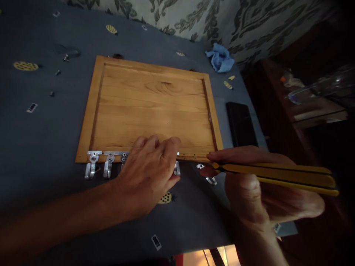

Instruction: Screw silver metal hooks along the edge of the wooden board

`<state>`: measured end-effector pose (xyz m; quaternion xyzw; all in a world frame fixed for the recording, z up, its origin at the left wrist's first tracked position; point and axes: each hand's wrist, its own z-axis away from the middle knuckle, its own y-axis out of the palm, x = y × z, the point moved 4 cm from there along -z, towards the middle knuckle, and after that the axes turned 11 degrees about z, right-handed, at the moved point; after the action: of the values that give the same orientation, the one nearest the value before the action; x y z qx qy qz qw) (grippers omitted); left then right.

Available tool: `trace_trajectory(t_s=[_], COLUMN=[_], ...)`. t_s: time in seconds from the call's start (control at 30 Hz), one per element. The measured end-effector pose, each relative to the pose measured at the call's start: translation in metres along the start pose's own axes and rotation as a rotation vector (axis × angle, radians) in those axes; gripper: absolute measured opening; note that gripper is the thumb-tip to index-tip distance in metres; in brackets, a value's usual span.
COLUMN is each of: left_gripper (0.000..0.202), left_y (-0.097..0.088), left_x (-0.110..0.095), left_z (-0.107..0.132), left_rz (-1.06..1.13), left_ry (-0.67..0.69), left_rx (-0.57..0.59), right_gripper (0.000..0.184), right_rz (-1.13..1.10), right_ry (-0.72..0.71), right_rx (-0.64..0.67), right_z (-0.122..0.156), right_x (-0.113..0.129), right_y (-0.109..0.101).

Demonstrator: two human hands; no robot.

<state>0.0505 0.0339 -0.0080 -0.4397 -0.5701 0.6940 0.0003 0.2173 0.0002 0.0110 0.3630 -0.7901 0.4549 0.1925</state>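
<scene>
A framed wooden board [155, 107] lies flat on the cloth-covered table. Along its near edge runs a metal hook rail [110, 153] with silver hooks pointing toward me. My left hand [151, 173] is closed over the rail's middle and right part, pressing it against the board and hiding several hooks. In my right hand [257, 192] is a yellow-and-black-handled screwdriver [277, 175], held almost level just right of the board's near corner. Its tip is hard to make out. A loose metal hook [210, 180] lies on the cloth beneath my right fingertips.
A black phone-like slab [242, 123] lies right of the board, with a crumpled blue cloth [220, 58] behind it. Small metal pieces [57, 72] are scattered at left. Patterned fabric [188, 16] rises behind the table; dark furniture [280, 92] stands at right.
</scene>
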Motion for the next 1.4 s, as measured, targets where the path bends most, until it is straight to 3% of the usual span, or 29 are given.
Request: trace_trajectory(t_s=[0.1, 0.37, 0.57, 0.73, 0.97, 1.27, 1.4], left_gripper=[0.042, 0.043, 0.041, 0.039, 0.039, 0.04, 0.043], left_y=[-0.001, 0.0, 0.0, 0.0, 0.001, 0.0, 0.0], left_x=[0.0, 0.0, 0.0, 0.0, 0.001, -0.001, 0.0], left_z=[0.0, -0.001, -0.001, -0.001, 0.0, 0.001, 0.001], left_rz=[0.002, 0.002, 0.012, 0.016, 0.036, 0.024, -0.01], left_ry=[0.008, -0.007, -0.021, -0.005, 0.019, 0.008, 0.027], left_rx=[-0.01, 0.008, 0.021, 0.007, -0.01, -0.024, -0.06], right_gripper=[0.012, 0.013, 0.02, 0.024, 0.02, 0.017, 0.014], right_rz=[-0.044, -0.016, -0.064, 0.019, 0.071, 0.101, 0.052], right_ry=[-0.01, -0.07, -0.002, -0.115, -0.072, -0.164, -0.077], right_rx=[-0.051, -0.031, 0.046, 0.058, 0.138, 0.079, -0.126], right_z=[-0.001, -0.002, -0.002, -0.005, -0.003, -0.005, 0.0], right_x=[0.004, 0.004, 0.001, 0.008, 0.011, 0.016, 0.017], right_y=[0.001, 0.003, 0.002, 0.002, 0.006, 0.01, -0.002])
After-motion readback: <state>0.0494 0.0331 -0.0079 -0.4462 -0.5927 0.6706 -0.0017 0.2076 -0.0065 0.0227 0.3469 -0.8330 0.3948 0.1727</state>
